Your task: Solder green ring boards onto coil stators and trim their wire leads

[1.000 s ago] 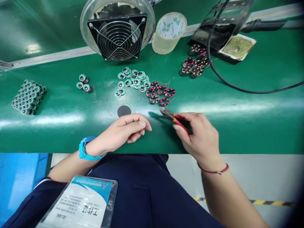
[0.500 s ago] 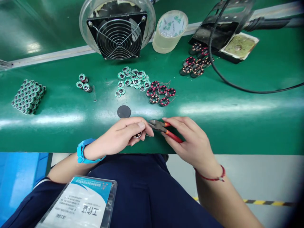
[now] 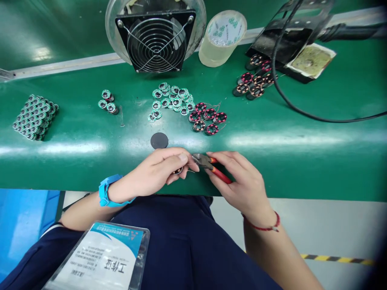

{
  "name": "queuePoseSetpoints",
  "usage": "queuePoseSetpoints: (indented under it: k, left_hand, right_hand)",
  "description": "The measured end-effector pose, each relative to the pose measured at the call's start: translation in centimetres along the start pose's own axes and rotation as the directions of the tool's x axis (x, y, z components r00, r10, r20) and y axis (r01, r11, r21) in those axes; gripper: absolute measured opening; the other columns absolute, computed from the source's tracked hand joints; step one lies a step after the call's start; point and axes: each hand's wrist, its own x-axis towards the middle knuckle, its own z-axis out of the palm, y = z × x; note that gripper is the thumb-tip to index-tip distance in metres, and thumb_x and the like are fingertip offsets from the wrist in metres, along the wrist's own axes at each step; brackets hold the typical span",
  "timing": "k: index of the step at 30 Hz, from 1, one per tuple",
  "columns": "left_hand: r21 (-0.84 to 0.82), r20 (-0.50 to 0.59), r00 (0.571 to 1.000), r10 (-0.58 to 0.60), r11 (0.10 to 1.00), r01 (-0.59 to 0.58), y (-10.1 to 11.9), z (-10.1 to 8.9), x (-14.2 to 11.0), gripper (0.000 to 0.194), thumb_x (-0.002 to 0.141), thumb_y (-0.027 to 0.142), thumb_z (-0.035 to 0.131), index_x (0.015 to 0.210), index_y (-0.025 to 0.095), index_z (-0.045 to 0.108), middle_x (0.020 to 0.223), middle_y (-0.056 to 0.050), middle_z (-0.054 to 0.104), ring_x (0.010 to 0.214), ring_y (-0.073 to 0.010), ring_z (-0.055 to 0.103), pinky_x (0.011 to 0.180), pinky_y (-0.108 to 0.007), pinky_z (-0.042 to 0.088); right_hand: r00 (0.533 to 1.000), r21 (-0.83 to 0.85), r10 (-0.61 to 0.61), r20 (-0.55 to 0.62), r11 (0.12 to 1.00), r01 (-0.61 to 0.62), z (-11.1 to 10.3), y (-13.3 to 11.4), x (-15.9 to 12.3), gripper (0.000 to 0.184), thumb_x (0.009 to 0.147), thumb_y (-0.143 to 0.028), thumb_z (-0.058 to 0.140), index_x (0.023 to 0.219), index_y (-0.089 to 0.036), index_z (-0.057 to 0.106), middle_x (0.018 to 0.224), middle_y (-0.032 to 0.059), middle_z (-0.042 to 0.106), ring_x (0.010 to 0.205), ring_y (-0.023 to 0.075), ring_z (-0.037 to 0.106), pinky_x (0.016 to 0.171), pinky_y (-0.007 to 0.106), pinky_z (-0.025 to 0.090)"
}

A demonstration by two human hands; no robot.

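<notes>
My left hand [image 3: 165, 169] is closed round a small motor stator [image 3: 177, 170] with copper windings; most of it is hidden by the fingers, and thin wire ends stick out to the right. In my right hand [image 3: 242, 181] are diagonal cutters [image 3: 222, 175] with red handles. Their metal jaws point left and lie right by my left fingertips and the wires. Whether the jaws touch a wire I cannot tell. Beyond my hands lie a group of wound stators [image 3: 210, 114] with red and copper coils, and a loose pile of small green circuit boards [image 3: 177, 96].
A black disc [image 3: 159, 140] lies just past my left hand. At the far left is a stack of board-topped stators [image 3: 35, 117]. A fan [image 3: 156, 48], a tape roll [image 3: 216, 50], a soldering sponge tray [image 3: 314, 60] and a black cable [image 3: 290, 108] are at the back.
The view has shifted slightly. Both hands stay close together, with the stator and cutters still held. The cutter jaws have turned slightly near the left fingertips.
</notes>
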Motion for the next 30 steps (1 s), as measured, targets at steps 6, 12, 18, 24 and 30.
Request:
queuePoseSetpoints:
  k: [6, 12, 18, 24, 30]
  left_hand:
    - [-0.016, 0.013, 1.0, -0.002, 1.0, 0.003, 0.0, 0.1, 0.0, 0.032, 0.101, 0.033, 0.042, 0.092, 0.011, 0.064, 0.07, 0.004, 0.051, 0.053, -0.0013, 0.039, 0.048, -0.016, 0.031]
    - [-0.094, -0.017, 1.0, -0.002, 0.996, 0.0, -0.2, -0.1, -0.1, 0.033, 0.099, 0.039, 0.046, 0.096, 0.011, 0.064, 0.075, 0.002, 0.051, 0.056, -0.0025, 0.04, 0.049, -0.017, 0.03]
    - [-0.032, -0.035, 0.999, 0.019, 0.999, -0.02, -0.4, -0.2, -0.1, 0.016, 0.094, 0.028, 0.056, 0.096, 0.014, 0.063, 0.065, 0.006, 0.044, 0.054, -0.003, 0.037, 0.05, -0.017, 0.028]
    - [-0.032, -0.067, 0.997, 0.037, 0.999, -0.04, -0.4, 0.0, 0.0, 0.016, 0.095, 0.025, 0.053, 0.087, 0.013, 0.06, 0.066, 0.005, 0.045, 0.053, -0.0025, 0.035, 0.048, -0.017, 0.026]
    - [-0.021, -0.084, 0.995, 0.056, 0.998, -0.058, -0.2, 0.2, 0.0, 0.016, 0.095, 0.026, 0.053, 0.088, 0.014, 0.061, 0.064, 0.006, 0.042, 0.053, -0.0026, 0.034, 0.047, -0.017, 0.025]
  right_hand:
    - [1.0, 0.004, 0.008, 0.0, 1.0, -0.008, 0.2, 0.0, -0.1, 0.027, 0.086, -0.015, 0.06, 0.113, -0.021, 0.061, 0.096, 0.0068, 0.072, 0.084, 0.0193, 0.07, 0.074, 0.033, 0.059]
    - [0.991, 0.061, 0.117, -0.072, 0.992, -0.113, 0.1, 0.2, -0.5, 0.027, 0.085, -0.014, 0.064, 0.11, -0.021, 0.063, 0.096, 0.0045, 0.072, 0.084, 0.0175, 0.069, 0.076, 0.03, 0.058]
    - [0.998, 0.033, 0.062, -0.009, 0.998, -0.061, -0.5, 0.2, -0.9, 0.034, 0.085, -0.015, 0.064, 0.118, -0.021, 0.06, 0.103, 0.008, 0.07, 0.091, 0.0202, 0.069, 0.08, 0.034, 0.058]
    - [1.0, 0.002, 0.027, 0.001, 1.0, -0.027, 0.0, 0.0, -1.0, 0.033, 0.085, -0.015, 0.063, 0.118, -0.017, 0.06, 0.102, 0.0104, 0.07, 0.089, 0.0204, 0.068, 0.078, 0.033, 0.058]
    - [1.0, -0.013, 0.013, -0.009, 1.0, -0.013, 0.2, 0.0, -0.9, 0.032, 0.085, -0.015, 0.063, 0.117, -0.016, 0.061, 0.101, 0.0114, 0.07, 0.087, 0.0206, 0.067, 0.077, 0.033, 0.057]
